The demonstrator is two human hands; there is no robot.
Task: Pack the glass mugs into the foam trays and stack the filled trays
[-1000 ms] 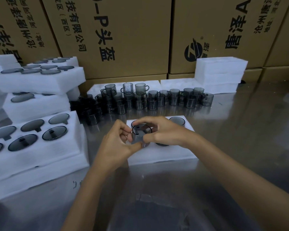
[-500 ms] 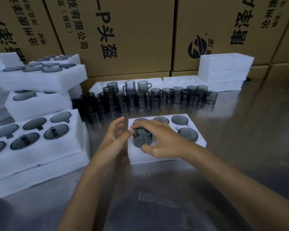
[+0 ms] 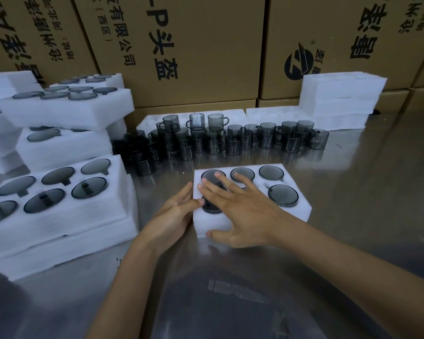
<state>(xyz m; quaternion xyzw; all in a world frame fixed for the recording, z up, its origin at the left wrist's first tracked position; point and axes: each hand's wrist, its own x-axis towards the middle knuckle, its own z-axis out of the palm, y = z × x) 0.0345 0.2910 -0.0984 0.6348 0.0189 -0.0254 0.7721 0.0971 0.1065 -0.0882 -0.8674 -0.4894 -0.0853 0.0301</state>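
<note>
Six pockets make up the foam tray [image 3: 252, 218] on the steel tabletop [image 3: 353, 216] in the head view, and all seem filled with smoked glass mugs, though the right hand [image 3: 240, 211] hides the front middle one. That hand lies flat with fingers spread over the tray's left half, thumb against the front edge, holding nothing. Under its fingers, the front-left mug [image 3: 212, 207] sits slightly proud of the foam, not quite seated. The left hand [image 3: 174, 214] rests straight-fingered against the tray's left wall, steadying it without gripping.

Behind the tray stands a crowd of loose mugs [image 3: 230, 140] in close rows, some stacked on others. To the left are filled trays [image 3: 56, 192], piled unevenly in several tiers. Empty foam blocks [image 3: 340, 96] sit at the back right, before cardboard cartons [image 3: 194, 45].

The likely trouble is that raised mug. If the palm presses off-centre, the glass could tilt in its pocket or its handle could miss the slot and tear the soft foam. Stacking the tray with one mug high would make it rock on a pile that already leans. Sliding the tray back carelessly could knock the tight rows of loose mugs together.
</note>
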